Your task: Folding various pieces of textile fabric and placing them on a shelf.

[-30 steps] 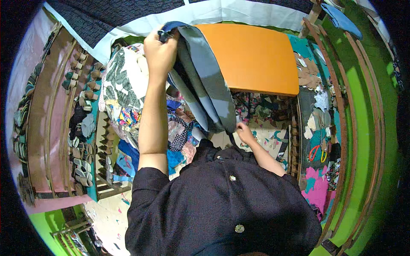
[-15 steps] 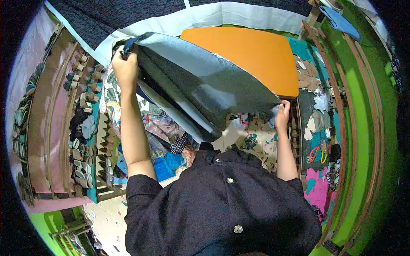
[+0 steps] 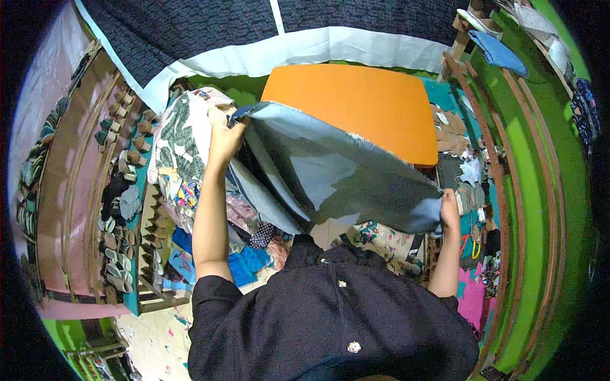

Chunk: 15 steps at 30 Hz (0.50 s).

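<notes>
The left hand point(image 3: 223, 134) clenches the left end of a blue-grey cloth point(image 3: 327, 181); the right hand point(image 3: 449, 209), seemingly pinched, grips its right.

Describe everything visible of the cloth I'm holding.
The cloth looks like denim, pale blue and grey with shadowed patches, its long upper edge frayed in places. Stretched between the left hand and right hand, it slants down rightward in the picture, with folds hanging at its left. It overlaps the orange board; contact is unclear.
</notes>
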Available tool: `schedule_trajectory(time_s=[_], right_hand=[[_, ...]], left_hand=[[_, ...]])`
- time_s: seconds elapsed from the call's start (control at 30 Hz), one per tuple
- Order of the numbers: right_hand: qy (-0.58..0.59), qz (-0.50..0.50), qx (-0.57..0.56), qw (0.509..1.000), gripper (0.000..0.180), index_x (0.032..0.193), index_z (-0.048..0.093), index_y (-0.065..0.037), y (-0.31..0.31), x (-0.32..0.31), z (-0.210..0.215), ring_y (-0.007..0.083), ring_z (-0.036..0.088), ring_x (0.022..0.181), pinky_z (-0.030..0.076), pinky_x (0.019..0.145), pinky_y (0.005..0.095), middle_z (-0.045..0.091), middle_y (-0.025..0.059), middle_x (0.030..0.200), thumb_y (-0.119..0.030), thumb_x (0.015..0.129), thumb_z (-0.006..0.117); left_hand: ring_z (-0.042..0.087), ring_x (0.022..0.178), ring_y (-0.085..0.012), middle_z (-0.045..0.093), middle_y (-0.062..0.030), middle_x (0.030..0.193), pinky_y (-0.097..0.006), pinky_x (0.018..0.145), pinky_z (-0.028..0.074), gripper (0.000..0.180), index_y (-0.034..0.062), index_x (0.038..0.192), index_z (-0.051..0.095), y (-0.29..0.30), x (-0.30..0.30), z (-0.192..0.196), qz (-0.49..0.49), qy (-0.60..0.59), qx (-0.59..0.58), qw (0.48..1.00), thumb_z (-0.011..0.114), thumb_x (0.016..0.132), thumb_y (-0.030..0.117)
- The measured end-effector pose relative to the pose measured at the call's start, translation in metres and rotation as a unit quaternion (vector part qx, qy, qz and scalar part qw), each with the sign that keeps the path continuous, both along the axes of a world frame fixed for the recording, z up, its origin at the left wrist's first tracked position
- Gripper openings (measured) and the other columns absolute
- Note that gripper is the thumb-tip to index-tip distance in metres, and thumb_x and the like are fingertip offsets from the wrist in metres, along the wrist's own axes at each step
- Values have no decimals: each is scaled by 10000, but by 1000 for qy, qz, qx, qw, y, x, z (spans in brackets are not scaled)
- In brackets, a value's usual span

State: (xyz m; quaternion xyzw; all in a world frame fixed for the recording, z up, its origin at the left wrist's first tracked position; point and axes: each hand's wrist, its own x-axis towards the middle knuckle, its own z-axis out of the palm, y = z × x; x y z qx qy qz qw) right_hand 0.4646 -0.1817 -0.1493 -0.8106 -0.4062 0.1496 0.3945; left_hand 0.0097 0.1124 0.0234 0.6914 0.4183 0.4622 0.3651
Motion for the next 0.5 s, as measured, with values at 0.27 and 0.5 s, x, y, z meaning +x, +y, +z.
schedule_trajectory(time_s=[0.27, 0.5], right_hand=[[371, 143, 419, 816, 351, 890, 451, -36, -139, 102, -14, 150, 505, 794, 421, 710, 271, 508, 18, 830, -314, 771, 629], [469, 138, 496, 717, 122, 853, 402, -131, -44, -18, 106, 237, 546, 761, 461, 681, 379, 547, 106, 779, -197, 858, 505]], left_hand=[[434, 605, -45, 524, 46, 697, -203, 545, 366, 117, 25, 857, 592, 10, 5, -41, -101, 74, -168, 978, 573, 757, 81], [491, 868, -107, 547, -50, 977, -229, 790, 390, 336, 3, 1109, 484, -2, 14, -51, -53, -1, -219, 974, 561, 831, 175]])
